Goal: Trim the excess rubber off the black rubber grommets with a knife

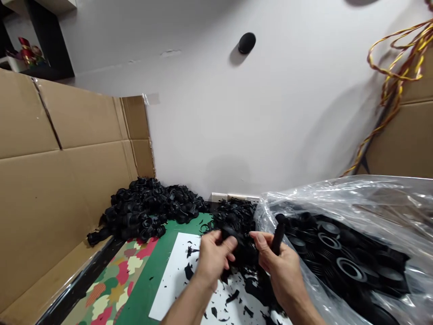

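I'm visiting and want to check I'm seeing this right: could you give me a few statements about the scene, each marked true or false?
1. The left hand holds a black piece. True.
2. The right hand is empty. False: it holds a black rod.
3. Black scraps lie on the white board. True.
4. The plastic bag is left of both hands. False: it is to their right.
5. A black pile sits beside the cardboard. True.

Head-worn view — forward, downward, facing wall (pixel 203 122), hands (pixel 214 256) close below
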Action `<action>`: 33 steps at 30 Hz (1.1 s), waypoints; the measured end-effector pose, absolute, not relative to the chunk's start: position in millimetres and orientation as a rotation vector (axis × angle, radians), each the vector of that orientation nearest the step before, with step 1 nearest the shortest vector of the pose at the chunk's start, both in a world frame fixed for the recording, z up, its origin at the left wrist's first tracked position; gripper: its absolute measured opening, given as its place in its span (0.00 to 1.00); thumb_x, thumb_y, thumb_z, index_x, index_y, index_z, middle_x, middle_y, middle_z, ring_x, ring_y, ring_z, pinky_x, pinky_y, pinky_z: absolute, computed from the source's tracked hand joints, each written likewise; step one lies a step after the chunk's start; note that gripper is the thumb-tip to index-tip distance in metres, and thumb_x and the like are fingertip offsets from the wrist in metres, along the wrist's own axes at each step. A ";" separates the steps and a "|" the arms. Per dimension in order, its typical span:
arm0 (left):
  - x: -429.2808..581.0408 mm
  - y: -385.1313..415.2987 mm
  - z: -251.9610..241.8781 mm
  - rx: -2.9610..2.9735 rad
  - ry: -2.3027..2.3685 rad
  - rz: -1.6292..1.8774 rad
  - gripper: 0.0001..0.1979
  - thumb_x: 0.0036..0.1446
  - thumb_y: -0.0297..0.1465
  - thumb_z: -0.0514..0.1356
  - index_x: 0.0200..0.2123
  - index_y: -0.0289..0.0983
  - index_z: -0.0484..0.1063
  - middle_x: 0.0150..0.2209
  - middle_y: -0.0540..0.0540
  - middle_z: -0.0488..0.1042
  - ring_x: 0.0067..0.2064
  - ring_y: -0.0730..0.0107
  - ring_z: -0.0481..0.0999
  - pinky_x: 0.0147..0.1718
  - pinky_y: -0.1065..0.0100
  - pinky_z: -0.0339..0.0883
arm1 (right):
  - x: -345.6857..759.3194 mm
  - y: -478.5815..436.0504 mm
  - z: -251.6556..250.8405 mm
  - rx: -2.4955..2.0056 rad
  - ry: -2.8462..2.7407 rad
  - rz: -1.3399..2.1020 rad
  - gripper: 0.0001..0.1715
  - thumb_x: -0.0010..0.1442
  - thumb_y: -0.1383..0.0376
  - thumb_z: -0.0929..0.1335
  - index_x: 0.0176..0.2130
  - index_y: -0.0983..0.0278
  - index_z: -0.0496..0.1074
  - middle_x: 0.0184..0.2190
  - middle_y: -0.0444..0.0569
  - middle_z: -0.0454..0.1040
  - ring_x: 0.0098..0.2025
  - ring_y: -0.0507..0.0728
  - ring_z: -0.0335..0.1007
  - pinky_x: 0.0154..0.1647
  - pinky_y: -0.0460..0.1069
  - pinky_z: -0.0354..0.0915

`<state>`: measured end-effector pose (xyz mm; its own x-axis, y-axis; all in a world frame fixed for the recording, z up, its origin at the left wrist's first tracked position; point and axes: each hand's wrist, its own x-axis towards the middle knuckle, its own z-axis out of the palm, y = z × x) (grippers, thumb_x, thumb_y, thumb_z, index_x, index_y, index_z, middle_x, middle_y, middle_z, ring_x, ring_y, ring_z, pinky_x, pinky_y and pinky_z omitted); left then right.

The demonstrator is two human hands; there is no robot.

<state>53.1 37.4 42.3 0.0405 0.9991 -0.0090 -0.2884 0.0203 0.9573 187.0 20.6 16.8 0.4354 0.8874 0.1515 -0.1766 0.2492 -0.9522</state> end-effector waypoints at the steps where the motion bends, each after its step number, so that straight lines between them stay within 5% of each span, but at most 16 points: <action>1: 47.7 42.5 47.0 0.980 0.967 1.312 0.17 0.34 0.38 0.72 0.19 0.34 0.70 0.13 0.53 0.68 0.14 0.78 0.64 0.11 0.76 0.51 | 186.8 20.8 17.3 -1.058 -0.804 0.852 0.29 0.42 0.46 0.74 0.30 0.70 0.77 0.14 0.38 0.60 0.15 0.48 0.51 0.15 0.45 0.49; 7: 16.9 50.0 44.8 0.880 0.971 1.321 0.25 0.29 0.44 0.74 0.22 0.34 0.67 0.17 0.54 0.69 0.14 0.79 0.66 0.10 0.77 0.53 | 188.6 22.1 19.5 -1.107 -0.859 0.874 0.30 0.45 0.43 0.71 0.34 0.66 0.78 0.23 0.45 0.69 0.26 0.55 0.64 0.27 0.49 0.61; 15: 6.5 41.4 8.6 0.836 0.962 1.229 0.26 0.27 0.45 0.74 0.20 0.34 0.66 0.13 0.54 0.66 0.15 0.80 0.62 0.13 0.77 0.52 | 180.3 16.2 18.4 -0.953 -0.922 1.010 0.34 0.53 0.39 0.64 0.33 0.67 0.75 0.15 0.40 0.59 0.17 0.50 0.54 0.18 0.45 0.53; 19: 6.8 39.8 5.8 0.844 0.970 1.226 0.27 0.24 0.47 0.74 0.20 0.34 0.66 0.13 0.53 0.67 0.15 0.80 0.62 0.15 0.77 0.51 | 169.1 13.5 14.0 -0.963 -0.988 0.980 0.24 0.48 0.46 0.71 0.30 0.65 0.75 0.16 0.42 0.66 0.17 0.50 0.59 0.18 0.45 0.57; 25: 12.7 32.4 11.6 0.871 1.074 1.292 0.27 0.21 0.46 0.75 0.15 0.35 0.65 0.11 0.54 0.64 0.15 0.81 0.57 0.15 0.76 0.47 | 151.8 3.8 7.0 -0.898 -1.024 0.780 0.14 0.50 0.53 0.72 0.31 0.61 0.78 0.33 0.50 0.73 0.22 0.52 0.64 0.19 0.47 0.64; 33: 16.5 30.1 8.0 1.012 1.160 1.283 0.24 0.22 0.43 0.75 0.14 0.35 0.66 0.12 0.54 0.65 0.16 0.79 0.58 0.16 0.75 0.49 | 147.6 5.2 5.2 -0.979 -0.909 0.807 0.13 0.46 0.56 0.75 0.28 0.62 0.77 0.26 0.46 0.75 0.19 0.53 0.68 0.22 0.48 0.68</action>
<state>16.5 30.1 8.0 -0.0581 0.9961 -0.0663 -0.1660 0.0558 0.9845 147.6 5.2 5.2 0.3999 0.8784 0.2616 -0.1556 0.3463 -0.9251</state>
